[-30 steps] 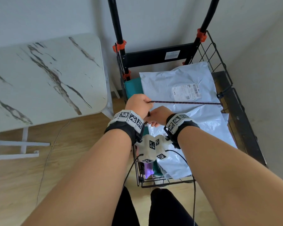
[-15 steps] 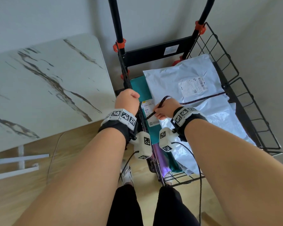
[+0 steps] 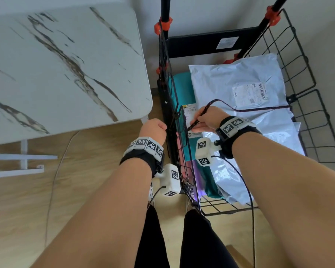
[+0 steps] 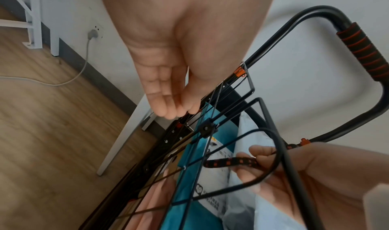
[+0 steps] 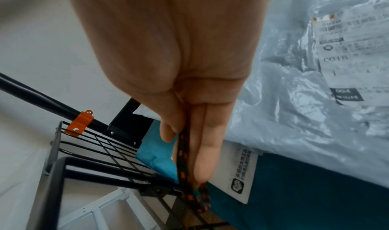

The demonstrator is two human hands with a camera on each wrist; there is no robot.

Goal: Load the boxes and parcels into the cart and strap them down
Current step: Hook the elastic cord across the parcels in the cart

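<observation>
The black wire cart [image 3: 306, 93] holds a grey poly mailer [image 3: 230, 80], a teal parcel [image 3: 182, 88] and another pale mailer [image 3: 275, 132]. A black-and-orange elastic cord [image 3: 240, 109] runs from the cart's right side across the parcels and loops down into my right hand [image 3: 196, 125], which pinches the cord's end [image 5: 183, 150] just inside the left wire panel [image 3: 174, 120]. My left hand [image 3: 165, 128] is outside that panel, its fingers curled and its fingertips [image 4: 168, 112] pinching the wire [image 4: 212, 100]. The cord's tip [image 4: 231, 161] points at the mesh.
A white marble-pattern table [image 3: 66, 64] stands close on the left, its legs on the wooden floor. A thin cable [image 3: 54, 176] trails over the floor. The cart's handle [image 4: 362, 50] rises by the wall. My legs [image 3: 153, 238] are at the cart's near end.
The cord went from a taut straight line to a slack loop. My left hand left the cord and moved onto the cart's left panel. My right hand brought the cord's end down towards that panel.
</observation>
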